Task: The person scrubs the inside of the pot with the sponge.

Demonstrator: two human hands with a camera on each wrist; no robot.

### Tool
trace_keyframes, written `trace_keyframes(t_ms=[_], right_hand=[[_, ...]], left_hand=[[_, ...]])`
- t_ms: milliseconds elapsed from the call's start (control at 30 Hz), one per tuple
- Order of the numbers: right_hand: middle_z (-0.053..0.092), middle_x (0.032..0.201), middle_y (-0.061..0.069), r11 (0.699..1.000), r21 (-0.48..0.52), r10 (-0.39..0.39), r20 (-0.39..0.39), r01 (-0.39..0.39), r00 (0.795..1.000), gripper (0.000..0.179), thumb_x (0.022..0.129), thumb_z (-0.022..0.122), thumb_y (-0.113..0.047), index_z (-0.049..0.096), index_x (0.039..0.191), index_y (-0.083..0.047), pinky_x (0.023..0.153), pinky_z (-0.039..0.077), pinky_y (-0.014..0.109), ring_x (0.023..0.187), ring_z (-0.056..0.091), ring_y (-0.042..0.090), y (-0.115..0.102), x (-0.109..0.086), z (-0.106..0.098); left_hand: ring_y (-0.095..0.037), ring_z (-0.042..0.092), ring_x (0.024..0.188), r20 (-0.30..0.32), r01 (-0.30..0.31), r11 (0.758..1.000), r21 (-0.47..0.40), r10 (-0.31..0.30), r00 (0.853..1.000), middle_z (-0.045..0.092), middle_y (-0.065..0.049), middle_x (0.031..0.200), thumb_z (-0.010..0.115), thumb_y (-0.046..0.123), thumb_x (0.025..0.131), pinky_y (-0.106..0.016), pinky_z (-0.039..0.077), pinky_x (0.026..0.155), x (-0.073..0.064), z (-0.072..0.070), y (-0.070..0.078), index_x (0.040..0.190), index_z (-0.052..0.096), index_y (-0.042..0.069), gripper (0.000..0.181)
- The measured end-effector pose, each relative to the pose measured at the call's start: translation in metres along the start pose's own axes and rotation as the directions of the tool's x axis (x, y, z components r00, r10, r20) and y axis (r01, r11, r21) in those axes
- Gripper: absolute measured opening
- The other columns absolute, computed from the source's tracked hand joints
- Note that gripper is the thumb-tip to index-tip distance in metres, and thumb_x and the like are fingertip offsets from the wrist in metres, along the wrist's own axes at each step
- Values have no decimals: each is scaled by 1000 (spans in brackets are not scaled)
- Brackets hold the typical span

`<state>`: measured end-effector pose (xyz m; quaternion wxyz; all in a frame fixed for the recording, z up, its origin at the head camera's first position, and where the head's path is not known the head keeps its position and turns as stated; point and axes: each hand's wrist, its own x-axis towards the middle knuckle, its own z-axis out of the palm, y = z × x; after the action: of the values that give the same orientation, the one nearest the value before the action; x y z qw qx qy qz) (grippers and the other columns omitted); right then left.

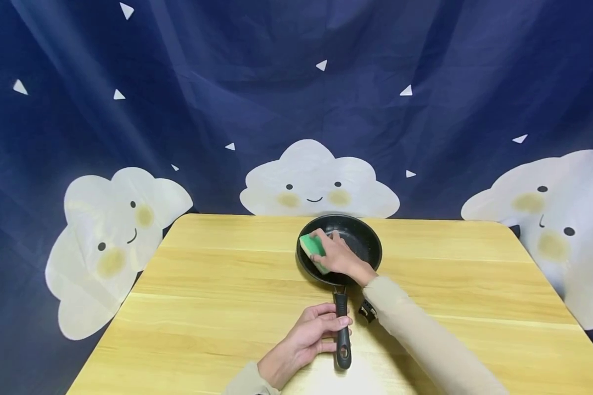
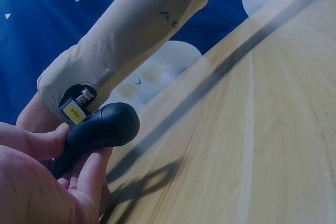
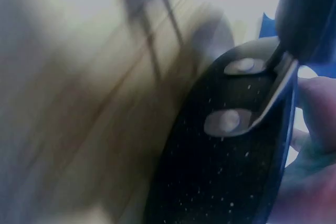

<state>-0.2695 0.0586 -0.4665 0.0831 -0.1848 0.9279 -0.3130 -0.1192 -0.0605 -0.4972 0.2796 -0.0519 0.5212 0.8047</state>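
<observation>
A black frying pan (image 1: 363,241) is near the table's far edge, its handle (image 1: 342,343) pointing toward me. My left hand (image 1: 311,336) grips that handle, thumb on top and fingers around its side; the left wrist view shows the handle's rounded end (image 2: 118,124) sticking out past the thumb. Inside the pan my right hand (image 1: 341,255) holds a green and pale yellow sponge (image 1: 312,248) against the left part of the inner surface. In the right wrist view the pan's speckled outer wall (image 3: 210,166) and two rivets show, with part of the right hand (image 3: 317,124) beyond the rim.
The light wooden table (image 1: 217,296) carries the pan. Behind it hangs a dark blue curtain (image 1: 277,82) with white clouds and small triangles. A small black device (image 1: 368,311) is worn at the right wrist, under the beige sleeve (image 1: 425,334).
</observation>
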Motion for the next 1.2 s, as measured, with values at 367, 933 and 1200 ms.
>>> trace_keyframes(t_ms=[367, 933, 1200], right_hand=[[46, 118, 24, 992, -99, -80, -67, 73, 995, 51, 97, 74, -19, 48, 141, -16, 83, 51, 51, 102, 53, 40, 9, 9, -3], [45, 119, 24, 964, -258, -92, -124, 57, 988, 48, 98, 72, -18, 50, 141, -18, 73, 51, 48, 97, 48, 37, 19, 7, -1], [48, 121, 25, 942, -332, -103, -164, 43, 981, 49, 94, 77, -19, 56, 138, -21, 72, 52, 50, 96, 51, 39, 23, 6, -5]], left_hand=[[-13, 66, 75, 0, -7, 1000, -2, 7, 1000, 72, -5, 91, 73, 2, 92, -38, 61, 66, -1, 1, 1, 114, 65, -1, 23], [-13, 66, 76, 3, -2, 1000, -10, 3, 1000, 73, -5, 93, 71, 2, 93, -36, 60, 66, -4, 1, 1, 112, 65, -1, 20], [-13, 66, 76, -16, -11, 1000, -4, 11, 1000, 73, -4, 92, 72, 1, 93, -36, 60, 65, -4, 2, 1, 113, 65, -2, 22]])
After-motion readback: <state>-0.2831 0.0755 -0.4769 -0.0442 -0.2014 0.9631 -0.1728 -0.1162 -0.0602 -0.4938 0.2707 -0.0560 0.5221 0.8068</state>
